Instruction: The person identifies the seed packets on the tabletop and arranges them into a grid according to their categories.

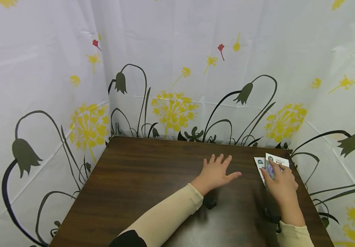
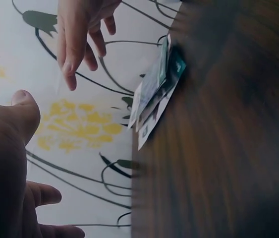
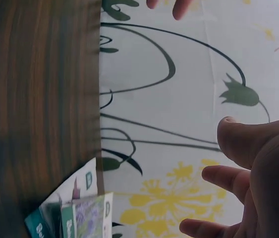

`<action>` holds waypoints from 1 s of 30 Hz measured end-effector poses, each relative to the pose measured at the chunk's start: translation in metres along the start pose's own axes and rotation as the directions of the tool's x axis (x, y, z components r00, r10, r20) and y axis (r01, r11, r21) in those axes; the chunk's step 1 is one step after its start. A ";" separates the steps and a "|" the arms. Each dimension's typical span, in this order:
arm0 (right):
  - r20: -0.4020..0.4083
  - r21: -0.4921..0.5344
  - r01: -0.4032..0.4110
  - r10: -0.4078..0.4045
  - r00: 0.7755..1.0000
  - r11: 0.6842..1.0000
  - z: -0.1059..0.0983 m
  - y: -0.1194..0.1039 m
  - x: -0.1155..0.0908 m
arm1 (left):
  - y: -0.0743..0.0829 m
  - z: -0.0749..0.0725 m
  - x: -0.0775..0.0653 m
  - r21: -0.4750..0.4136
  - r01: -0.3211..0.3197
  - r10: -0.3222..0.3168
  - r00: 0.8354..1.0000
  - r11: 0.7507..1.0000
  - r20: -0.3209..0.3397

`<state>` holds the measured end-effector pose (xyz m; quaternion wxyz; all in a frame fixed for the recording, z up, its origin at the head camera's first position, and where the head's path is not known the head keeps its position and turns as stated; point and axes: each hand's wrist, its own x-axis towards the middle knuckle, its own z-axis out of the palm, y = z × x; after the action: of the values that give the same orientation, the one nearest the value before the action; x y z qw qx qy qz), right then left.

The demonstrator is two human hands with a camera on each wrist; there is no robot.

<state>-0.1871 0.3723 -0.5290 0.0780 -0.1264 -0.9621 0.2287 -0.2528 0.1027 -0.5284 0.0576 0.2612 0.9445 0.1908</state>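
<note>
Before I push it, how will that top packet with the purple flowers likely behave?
The top packet looks thin, so it is probably light and bendy. It lies skewed over another packet, so it may slide across that one. Its flat shape makes rolling unlikely.

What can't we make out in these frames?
1. Packets: head view, partly behind the right hand; right wrist view, cut off by the bottom edge.
2. Small print: head view, too small; left wrist view, blurred and slanted.
3. Exact packet count: left wrist view, overlap hides layers.
4. Left hand: right wrist view, mostly cut off by the top edge.
</note>
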 end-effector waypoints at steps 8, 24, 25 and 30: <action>0.040 0.035 -0.126 0.125 0.991 0.991 -0.003 0.026 -0.002 | 0.013 0.020 0.009 -0.031 -0.029 0.031 0.999 0.999 0.040; 0.028 0.046 -0.284 0.282 0.959 0.958 -0.001 0.055 0.007 | 0.073 0.057 0.028 -0.032 -0.137 0.140 0.975 0.990 0.170; 0.024 0.050 -0.291 0.291 0.957 0.955 -0.001 0.056 0.008 | 0.076 0.061 0.031 -0.019 -0.151 0.152 0.973 0.988 0.176; 0.026 0.056 -0.326 0.325 0.945 0.944 0.003 0.065 0.012 | 0.092 0.084 0.038 0.050 -0.191 0.175 0.959 0.980 0.223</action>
<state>-0.1856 0.4305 -0.5601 0.0349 -0.2791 -0.9215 0.2678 -0.2242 0.2229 -0.5705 0.1333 0.3686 0.9105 0.1319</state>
